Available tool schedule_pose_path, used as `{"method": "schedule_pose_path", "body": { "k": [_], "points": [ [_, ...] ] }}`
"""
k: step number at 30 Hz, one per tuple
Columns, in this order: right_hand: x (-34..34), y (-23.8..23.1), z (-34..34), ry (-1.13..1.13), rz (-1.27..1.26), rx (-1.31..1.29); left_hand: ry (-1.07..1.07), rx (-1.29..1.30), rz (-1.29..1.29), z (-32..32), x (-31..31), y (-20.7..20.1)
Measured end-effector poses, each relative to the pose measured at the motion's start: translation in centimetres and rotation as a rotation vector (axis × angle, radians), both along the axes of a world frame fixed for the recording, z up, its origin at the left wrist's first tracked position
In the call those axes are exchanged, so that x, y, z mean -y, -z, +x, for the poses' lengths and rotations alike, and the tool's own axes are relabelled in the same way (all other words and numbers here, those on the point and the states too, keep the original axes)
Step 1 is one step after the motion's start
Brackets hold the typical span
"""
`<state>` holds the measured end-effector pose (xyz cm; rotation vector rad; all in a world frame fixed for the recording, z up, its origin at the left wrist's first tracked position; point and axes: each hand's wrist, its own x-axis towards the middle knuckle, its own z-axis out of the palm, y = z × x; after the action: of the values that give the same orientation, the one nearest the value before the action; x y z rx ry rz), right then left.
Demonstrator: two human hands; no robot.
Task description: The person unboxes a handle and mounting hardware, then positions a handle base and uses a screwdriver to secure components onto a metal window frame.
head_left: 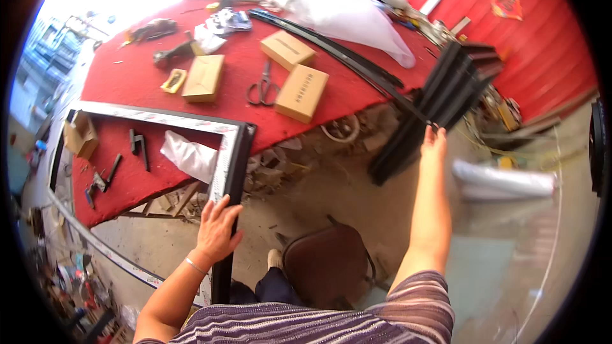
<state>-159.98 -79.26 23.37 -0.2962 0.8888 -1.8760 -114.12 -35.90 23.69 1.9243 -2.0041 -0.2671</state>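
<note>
A large rectangular frame (240, 153) with black outer edges and white printed film lies partly on the red table, its near side reaching out toward my body. My left hand (218, 232) rests on the near right side of this frame, fingers spread and lying over its edge. Out to the right, my right arm is stretched forward. My right hand (435, 140) pinches the near end of a thin dark strip (408, 103), which runs back toward the table. Just beyond that hand leans a bundle of long dark profiles (440, 92).
On the red-covered table (245, 111) are several cardboard boxes (303, 92), scissors (262, 89), a long black profile (325, 44) and white plastic sheeting (350, 13). A brown chair (328, 258) stands before me. A wrapped white roll (503, 180) lies at right.
</note>
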Motion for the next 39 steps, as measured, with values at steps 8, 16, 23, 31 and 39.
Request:
{"method": "schedule_pose_path", "body": {
  "k": [8, 16, 23, 31, 39],
  "points": [
    [-20.8, -6.2, 5.3, -0.246, -0.203, 0.159, -0.264, -1.133, -0.446, 4.6, 1.5, -4.1],
    [-42.4, -8.7, 23.5, -0.645, -0.322, 0.276, -0.391, -2.025, -0.491, 16.9, -2.1, -14.2],
    [-53.2, -7.9, 28.9, -0.923, -0.340, -0.097, -0.512, -2.458, -0.710, 28.5, -19.6, -10.7],
    [-60.2, -10.8, 30.0, -0.972, -0.633, -0.906, -0.481, -2.438, -0.833, 30.8, -34.9, -10.2],
    [-64.0, -11.0, 30.0, -1.043, -0.783, -1.060, -0.545, -2.408, -0.902, 30.9, -42.3, -9.6]
  ]
}}
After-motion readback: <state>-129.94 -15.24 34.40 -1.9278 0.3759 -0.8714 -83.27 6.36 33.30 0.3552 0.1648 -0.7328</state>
